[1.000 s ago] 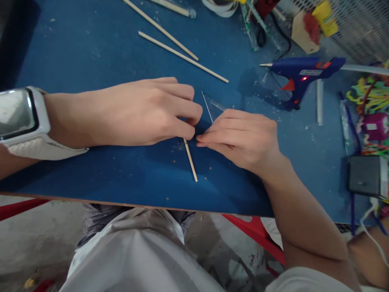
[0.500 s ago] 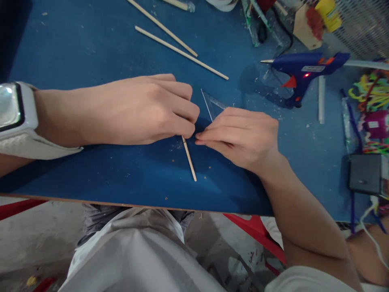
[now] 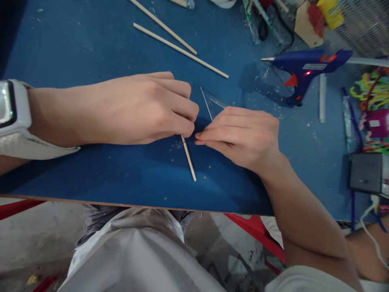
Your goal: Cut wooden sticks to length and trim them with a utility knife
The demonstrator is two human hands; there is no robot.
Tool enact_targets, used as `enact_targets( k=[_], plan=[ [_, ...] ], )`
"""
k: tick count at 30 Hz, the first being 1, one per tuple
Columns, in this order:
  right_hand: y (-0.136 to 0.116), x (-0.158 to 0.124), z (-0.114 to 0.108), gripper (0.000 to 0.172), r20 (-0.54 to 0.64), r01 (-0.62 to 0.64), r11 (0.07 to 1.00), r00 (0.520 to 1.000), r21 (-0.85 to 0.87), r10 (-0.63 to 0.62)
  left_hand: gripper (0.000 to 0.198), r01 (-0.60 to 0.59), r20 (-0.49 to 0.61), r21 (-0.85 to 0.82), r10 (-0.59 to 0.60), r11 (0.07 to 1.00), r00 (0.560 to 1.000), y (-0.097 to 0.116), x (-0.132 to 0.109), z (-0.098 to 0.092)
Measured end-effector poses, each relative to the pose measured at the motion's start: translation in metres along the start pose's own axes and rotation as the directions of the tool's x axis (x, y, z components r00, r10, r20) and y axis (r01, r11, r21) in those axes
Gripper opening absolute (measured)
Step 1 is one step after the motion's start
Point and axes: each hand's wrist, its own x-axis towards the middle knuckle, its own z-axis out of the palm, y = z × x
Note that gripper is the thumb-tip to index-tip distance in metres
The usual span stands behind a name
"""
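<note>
- Single head-worn cam; faces forward and steeply down at the grip.
- Sits above it, on the body side; pale shirt [image 3: 142, 251] fills frame bottom, nearer the lens side than the grip.
- Close range: left hand [image 3: 146, 109] and right hand [image 3: 243, 136] big, around mid-frame.
- Wide take: blue table [image 3: 91, 174] around grip, wire basket [image 3: 364, 28] far right beyond, floor [image 3: 45, 235] body side.

The blue table [image 3: 91, 174] bears wooden sticks [image 3: 189, 159] and a glue gun [image 3: 314, 66].
</note>
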Motion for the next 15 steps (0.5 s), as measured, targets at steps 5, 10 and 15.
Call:
enact_targets(
  k=[5,10,15],
  plan=[
    [0.0,0.0001,-0.0003,0.018,-0.01,0.009,1.0,1.0,0.009,-0.009,0.079,-0.001,0.017,0.037,0.0,0.999,1.0,-0.0011,0.0001,-0.0006],
    [-0.0007,0.0024,-0.0046,0.019,0.033,0.046,0.999,0.998,-0.008,-0.046,0.077,0.0,-0.003,0.034,0.001,0.999,1.0,-0.002,-0.0012,0.0018],
    [-0.0007,0.0034,-0.0055,0.021,0.043,0.047,0.999,0.998,-0.027,-0.046,0.063,0.003,-0.044,-0.061,-0.006,0.998,0.999,-0.0026,-0.0032,0.0009]
  ],
)
